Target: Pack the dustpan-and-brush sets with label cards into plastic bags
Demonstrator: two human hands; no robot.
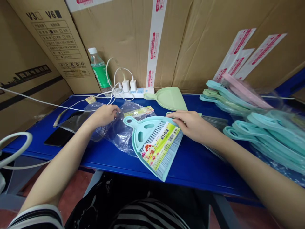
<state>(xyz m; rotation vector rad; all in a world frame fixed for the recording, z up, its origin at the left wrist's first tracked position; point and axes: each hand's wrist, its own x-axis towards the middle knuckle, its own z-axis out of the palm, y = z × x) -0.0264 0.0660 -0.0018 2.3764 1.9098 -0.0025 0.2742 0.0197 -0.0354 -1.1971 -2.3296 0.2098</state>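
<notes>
A light blue dustpan and brush set point(139, 136) with a printed label card point(160, 144) lies on the blue table point(193, 162). My right hand point(188, 124) is at the set's upper right edge, its fingers bent together; what they hold, if anything, is hidden. Over crumpled clear plastic bags point(116, 133), my left hand point(107, 114) has curled fingers, and whether it grips the film is too small to tell. Behind the set is a green dustpan point(170, 98). Another label card point(139, 111) lies among the bags.
Bagged blue, green and pink sets point(276, 136) are piled at the right. A bottle point(100, 71) and a power strip point(140, 92) with chargers and white cables stand before cardboard boxes point(133, 38). A black phone point(58, 136) lies at the left.
</notes>
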